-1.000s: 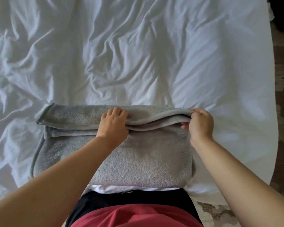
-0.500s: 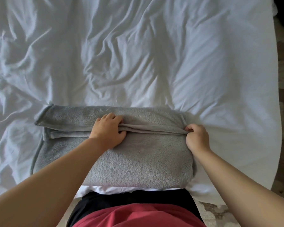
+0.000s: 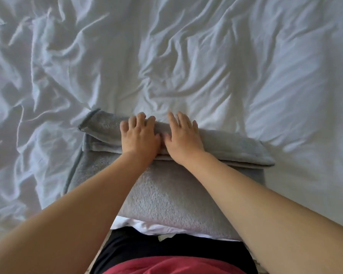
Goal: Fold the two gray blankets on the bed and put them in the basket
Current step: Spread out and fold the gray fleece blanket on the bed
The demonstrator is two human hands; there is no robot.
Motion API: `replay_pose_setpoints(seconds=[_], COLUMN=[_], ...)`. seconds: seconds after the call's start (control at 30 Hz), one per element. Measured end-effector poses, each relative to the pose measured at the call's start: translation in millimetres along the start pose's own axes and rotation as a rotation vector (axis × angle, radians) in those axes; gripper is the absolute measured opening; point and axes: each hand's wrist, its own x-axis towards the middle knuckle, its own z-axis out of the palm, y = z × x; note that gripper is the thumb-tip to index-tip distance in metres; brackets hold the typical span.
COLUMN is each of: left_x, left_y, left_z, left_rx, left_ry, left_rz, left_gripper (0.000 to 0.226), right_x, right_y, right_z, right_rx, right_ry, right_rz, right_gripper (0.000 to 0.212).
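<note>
A gray blanket [image 3: 166, 194] lies folded on the white bed [image 3: 206, 66], close to my body at the near edge. Its far part is doubled over into a thick band [image 3: 236, 149] across the top. My left hand [image 3: 140, 135] lies flat on that band with its fingers spread. Right beside it, my right hand [image 3: 183, 138] presses on the same band, fingers straight. The two hands almost touch at the middle of the fold. Only one gray blanket is visible, and no basket is in view.
Rumpled white sheet covers the bed on all sides of the blanket, with deep creases at the left [image 3: 38, 95]. My black and red clothing [image 3: 166, 260] stands against the bed's near edge.
My right hand let go of the blanket's right corner and moved left to the middle, now flat beside my left hand. My left hand opened out flat. The view shifted closer.
</note>
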Motion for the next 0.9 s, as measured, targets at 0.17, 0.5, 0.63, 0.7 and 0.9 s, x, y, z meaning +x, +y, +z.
replay_pose_setpoints(seconds=[0.17, 0.5, 0.63, 0.7, 0.9], left_x=[-10.6, -17.0, -13.7, -13.4, -43.6], left_y=[-76.8, -97.4, -82.5, -61.1, 24.9], left_z=[24.8, 40.6, 22.0, 10.7, -7.4], left_rx=[-0.072, -0.085, 0.019, 0.054, -0.079], left_ry=[-0.08, -0.106, -0.213, -0.22, -0.142], left_rz=[-0.068, -0.224, -0.227, -0.228, 0.108], left_gripper=[0.074, 0.083, 0.077, 0.069, 0.055], right_x=[-28.7, -60.3, -81.9, -90.1, -101.0], right_y=[23.4, 85.0, 114.6, 125.8, 168.1], right_z=[44.8, 32.0, 9.1, -2.1, -32.7], right_rx=[-0.165, -0.24, -0.189, -0.062, 1.168], right_ry=[-0.074, 0.06, 0.099, 0.219, 0.062], right_rz=[0.097, 0.465, 0.562, 0.65, 1.174], right_gripper=[0.061, 0.058, 0.054, 0.055, 0.059])
